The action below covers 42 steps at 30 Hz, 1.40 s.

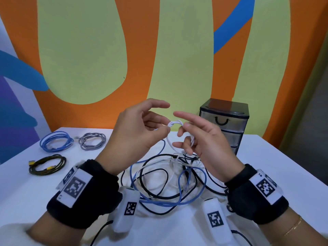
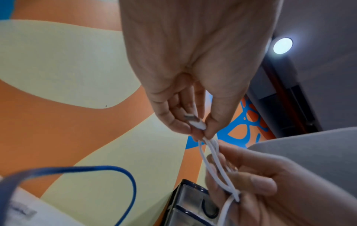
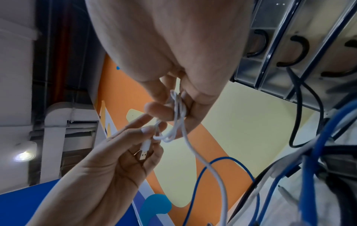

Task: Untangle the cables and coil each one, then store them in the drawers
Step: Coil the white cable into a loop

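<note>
Both hands are raised above the table with a white cable (image 1: 174,124) between them. My left hand (image 1: 142,128) pinches the cable near its USB plug (image 2: 195,122) between thumb and fingers. My right hand (image 1: 197,137) holds several small white loops (image 3: 178,107) pinched between thumb and curled fingers, index finger stretched out. The white cable's tail (image 3: 212,168) hangs down into a tangle of blue, black and white cables (image 1: 170,181) on the white table (image 1: 26,189). A small drawer unit (image 1: 224,123) with dark handles stands behind my right hand, drawers closed.
Three coiled cables lie at the table's left: a blue one (image 1: 55,141), a grey one (image 1: 92,141) and a black one with yellow plugs (image 1: 47,165). A painted orange and green wall rises right behind the table.
</note>
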Motion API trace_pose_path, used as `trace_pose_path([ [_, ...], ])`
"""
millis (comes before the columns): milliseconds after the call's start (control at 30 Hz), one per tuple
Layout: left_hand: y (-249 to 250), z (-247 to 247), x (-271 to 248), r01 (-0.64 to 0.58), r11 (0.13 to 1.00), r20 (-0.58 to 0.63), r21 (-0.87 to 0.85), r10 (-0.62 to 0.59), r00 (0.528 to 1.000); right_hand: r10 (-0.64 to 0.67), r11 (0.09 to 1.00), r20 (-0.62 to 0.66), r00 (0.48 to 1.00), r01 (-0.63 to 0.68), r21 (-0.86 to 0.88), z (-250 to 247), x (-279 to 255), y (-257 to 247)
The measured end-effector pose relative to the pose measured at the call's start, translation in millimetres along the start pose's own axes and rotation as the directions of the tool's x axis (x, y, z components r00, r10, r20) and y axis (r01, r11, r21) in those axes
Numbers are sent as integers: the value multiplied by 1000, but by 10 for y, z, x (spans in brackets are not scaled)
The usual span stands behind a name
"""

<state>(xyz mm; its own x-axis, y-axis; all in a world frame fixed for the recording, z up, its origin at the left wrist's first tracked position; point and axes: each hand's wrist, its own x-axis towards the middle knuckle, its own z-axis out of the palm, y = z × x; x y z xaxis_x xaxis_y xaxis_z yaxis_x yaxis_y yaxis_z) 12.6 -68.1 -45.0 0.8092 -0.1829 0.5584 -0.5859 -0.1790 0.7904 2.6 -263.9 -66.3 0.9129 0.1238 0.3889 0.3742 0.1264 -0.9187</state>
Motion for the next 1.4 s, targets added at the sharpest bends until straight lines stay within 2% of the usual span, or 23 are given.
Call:
trace_pose_path([
  [133,-53,0,25,-69,997,-107,24,71,992,38,997,-3,999,-38,-72,-3,7,10],
  [233,-57,-5,36,-79,997,-101,-16,77,992,59,989,2,998,-58,-139,-3,8,48],
  [333,-47,17,18,-96,994,-79,-44,92,993,7,957,14,1000,-2,-291,-5,-7,74],
  [467,-71,39,16,-104,992,-78,-65,99,992,-78,929,44,996,89,-359,6,-37,64],
  [533,-101,47,31,-82,997,-79,-8,81,994,-100,933,-21,995,87,-348,-15,-12,86],
  [600,-106,33,43,-38,991,-83,131,50,995,-108,961,-146,983,66,-268,-64,34,110],
  [633,-99,26,47,-7,983,-58,184,17,998,-102,976,-205,973,58,-210,-91,59,114],
  [700,-99,30,51,69,965,91,252,-95,991,-83,995,-286,955,66,-68,-122,95,108],
  [767,-111,64,10,106,929,303,353,-221,927,-69,995,-332,941,87,39,-130,120,102],
  [800,-120,90,-15,87,908,382,410,-258,887,-64,993,-349,935,96,75,-131,125,92],
  [833,-135,112,-31,51,885,425,462,-271,864,-61,989,-364,930,105,101,-130,126,77],
  [867,-151,119,-34,15,866,433,499,-265,861,-63,987,-374,925,114,116,-129,124,55],
  [933,-161,86,-21,0,855,375,519,-227,899,-83,984,-397,914,137,111,-142,128,25],
  [1067,-108,0,13,30,953,246,301,-108,963,-143,989,-451,881,148,-23,-184,131,31],
  [1167,-27,-32,8,85,993,192,80,-99,976,-161,987,-439,884,131,-98,-149,120,69],
  [1300,28,-24,-24,143,977,258,-156,-100,961,-141,988,-390,910,105,-114,-112,101,89],
  [1400,62,31,-35,259,882,348,-394,-118,930,-106,994,-305,946,88,-71,-68,68,114],
])
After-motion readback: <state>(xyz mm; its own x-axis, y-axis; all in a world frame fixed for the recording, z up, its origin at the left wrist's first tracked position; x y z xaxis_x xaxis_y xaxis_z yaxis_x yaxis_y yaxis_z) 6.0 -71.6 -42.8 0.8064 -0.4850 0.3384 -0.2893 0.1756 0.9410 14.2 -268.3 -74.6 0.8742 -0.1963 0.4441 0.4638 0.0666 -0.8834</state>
